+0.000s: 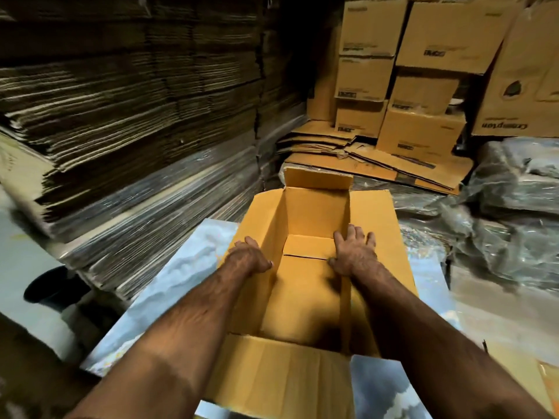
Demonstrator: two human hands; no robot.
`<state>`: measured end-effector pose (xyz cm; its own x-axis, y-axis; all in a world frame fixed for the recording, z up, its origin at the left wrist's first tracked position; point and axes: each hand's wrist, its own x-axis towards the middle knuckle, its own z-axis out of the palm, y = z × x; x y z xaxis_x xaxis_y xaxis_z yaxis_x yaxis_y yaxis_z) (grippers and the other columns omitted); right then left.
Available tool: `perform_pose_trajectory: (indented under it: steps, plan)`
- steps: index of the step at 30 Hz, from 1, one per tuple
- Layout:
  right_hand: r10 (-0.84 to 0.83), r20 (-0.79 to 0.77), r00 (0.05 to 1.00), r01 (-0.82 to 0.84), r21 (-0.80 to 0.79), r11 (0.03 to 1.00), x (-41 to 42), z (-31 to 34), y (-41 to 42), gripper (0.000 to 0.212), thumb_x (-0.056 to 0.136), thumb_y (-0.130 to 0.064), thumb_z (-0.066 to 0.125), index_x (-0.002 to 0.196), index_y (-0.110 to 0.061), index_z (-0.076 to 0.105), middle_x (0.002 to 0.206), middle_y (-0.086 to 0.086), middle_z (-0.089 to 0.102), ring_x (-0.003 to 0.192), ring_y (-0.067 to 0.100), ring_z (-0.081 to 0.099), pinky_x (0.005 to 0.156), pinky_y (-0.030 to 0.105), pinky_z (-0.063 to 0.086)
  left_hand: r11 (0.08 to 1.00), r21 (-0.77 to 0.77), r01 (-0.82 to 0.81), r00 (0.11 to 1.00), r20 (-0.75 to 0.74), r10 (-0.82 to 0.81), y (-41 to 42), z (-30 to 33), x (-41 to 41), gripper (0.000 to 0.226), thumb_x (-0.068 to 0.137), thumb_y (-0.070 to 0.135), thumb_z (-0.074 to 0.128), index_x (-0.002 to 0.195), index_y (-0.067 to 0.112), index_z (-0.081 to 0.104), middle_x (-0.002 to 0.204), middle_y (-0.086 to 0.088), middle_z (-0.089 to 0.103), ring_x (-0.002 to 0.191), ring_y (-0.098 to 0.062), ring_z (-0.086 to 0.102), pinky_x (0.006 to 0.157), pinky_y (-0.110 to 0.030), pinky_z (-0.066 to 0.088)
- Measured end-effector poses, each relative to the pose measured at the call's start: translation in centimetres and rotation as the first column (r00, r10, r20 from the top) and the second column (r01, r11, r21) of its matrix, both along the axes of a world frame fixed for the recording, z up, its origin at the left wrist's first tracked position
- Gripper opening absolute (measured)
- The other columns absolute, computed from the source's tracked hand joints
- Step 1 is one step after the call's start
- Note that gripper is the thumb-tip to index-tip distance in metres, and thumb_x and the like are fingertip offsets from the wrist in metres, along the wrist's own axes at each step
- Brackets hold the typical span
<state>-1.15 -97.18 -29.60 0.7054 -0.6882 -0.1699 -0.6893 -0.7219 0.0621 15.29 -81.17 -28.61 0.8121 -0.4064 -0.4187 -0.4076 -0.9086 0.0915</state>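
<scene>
The open cardboard box (317, 213) sits between my two hands, mouth up and flaps spread. My left grip (249, 257) clasps its left wall, fingers curled over the outside and thumb hooked inside. My right grip (352, 252) holds the right wall the same way, thumb inside and fingers splayed over the outer flap. The bottom flaps show below my thumbs.

Far beyond my right grip a large carton (514, 71) reads "Crompton", upside down to me. The stacked cartons (420, 131) ahead of both grips carry dark label blocks too blurred to read.

The box rests on a pale, shiny sheet (181, 267) that runs under my forearms. Left of my left grip rises a tall stack of flattened cardboard (121, 116). Right of my right grip lie plastic-wrapped bundles (499, 207), and flattened cartons (378, 164) lie just past the box.
</scene>
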Motion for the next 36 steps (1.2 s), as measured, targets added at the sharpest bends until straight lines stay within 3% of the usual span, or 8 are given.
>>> perform_pose_trajectory:
  steps: [7,13,17,22,26,31,33,36]
  plan:
    - [0.037,0.05,0.998,-0.04,0.052,0.998,6.4,1.0,-4.3,0.09,0.093,-0.053,0.054,0.157,-0.026,-0.003,0.164,0.013,-0.016,0.152,0.031,-0.007,0.121,0.053,0.009,0.99,-0.103,0.096,0.992,0.09,-0.087,-5.7,-0.4,3.8,0.1,0.088,0.054,0.061,0.157,0.012,0.003,0.164,-0.014,0.002,0.15,-0.037,0.007,0.117,-0.057,0.018]
    - [0.026,0.064,0.998,-0.024,-0.039,0.999,11.1,0.4,-9.2,0.094,0.092,-0.05,0.057,0.157,-0.03,-0.009,0.16,0.01,-0.029,0.151,0.032,-0.011,0.121,0.055,0.012,0.948,-0.232,0.218,0.969,0.163,-0.183,-10.3,-2.5,8.6,0.083,0.092,0.049,0.055,0.156,0.021,0.009,0.163,-0.012,0.009,0.148,-0.039,0.012,0.114,-0.06,0.017]
    - [-0.015,0.125,0.992,0.027,-0.087,0.996,13.2,0.2,-12.2,0.097,0.09,-0.053,0.059,0.156,-0.031,-0.01,0.159,0.006,-0.032,0.15,0.032,-0.015,0.116,0.065,0.018,0.898,-0.399,0.186,0.982,0.098,-0.16,-11.5,-5.5,9.8,0.081,0.092,0.024,0.054,0.156,0.022,0.006,0.163,-0.011,0.011,0.147,-0.034,0.02,0.114,-0.055,0.026]
    - [-0.075,-0.034,0.997,0.076,0.016,0.997,14.1,-0.9,-15.9,0.101,0.087,-0.06,0.059,0.156,-0.031,-0.01,0.165,0.0,-0.01,0.151,0.032,0.0,0.115,0.069,0.012,0.859,-0.482,0.174,0.984,0.067,-0.162,-11.5,-6.4,10.2,0.085,0.088,0.014,0.054,0.157,0.021,0.005,0.164,-0.011,0.011,0.148,-0.033,0.02,0.117,-0.049,0.026]
    - [-0.055,0.023,0.998,0.054,0.034,0.998,13.5,-1.0,-16.3,0.093,0.088,-0.059,0.057,0.157,-0.03,0.001,0.166,0.0,0.0,0.151,0.029,0.005,0.119,0.06,0.009,0.861,-0.472,0.191,0.981,0.122,-0.15,-11.3,-6.0,9.9,0.082,0.087,0.01,0.049,0.157,0.02,0.008,0.163,-0.013,0.014,0.147,-0.034,0.022,0.116,-0.049,0.027]
    - [-0.106,0.183,0.977,0.097,0.055,0.994,8.7,-1.4,-11.4,0.09,0.09,-0.054,0.058,0.157,-0.019,0.009,0.165,0.014,0.0,0.151,0.031,0.005,0.122,0.046,0.009,0.836,-0.542,0.082,0.988,0.157,0.005,-9.9,-4.7,9.0,0.052,0.087,0.031,0.053,0.134,0.01,0.045,0.135,-0.02,0.045,0.124,-0.038,0.044,0.099,-0.045,0.041]
    - [-0.17,0.237,0.956,0.16,0.062,0.985,6.2,-1.5,-8.5,0.084,0.09,-0.053,0.058,0.154,-0.014,0.019,0.162,0.018,0.012,0.148,0.034,0.015,0.121,0.046,0.017,0.889,-0.453,0.071,0.972,0.23,0.039,-8.9,-3.9,7.8,0.052,0.087,0.04,0.054,0.129,0.01,0.048,0.129,-0.02,0.048,0.118,-0.038,0.046,0.096,-0.044,0.041]
    - [-0.231,0.295,0.927,0.22,0.07,0.973,2.9,-1.2,-4.8,0.081,0.088,-0.051,0.061,0.151,-0.013,0.026,0.152,0.018,0.029,0.138,0.036,0.03,0.113,0.047,0.029,0.966,-0.232,0.115,0.955,0.292,-0.044,-6.6,-3.5,5.4,0.07,0.089,0.047,0.052,0.148,0.015,0.029,0.142,-0.02,0.04,0.126,-0.036,0.041,0.102,-0.044,0.037]
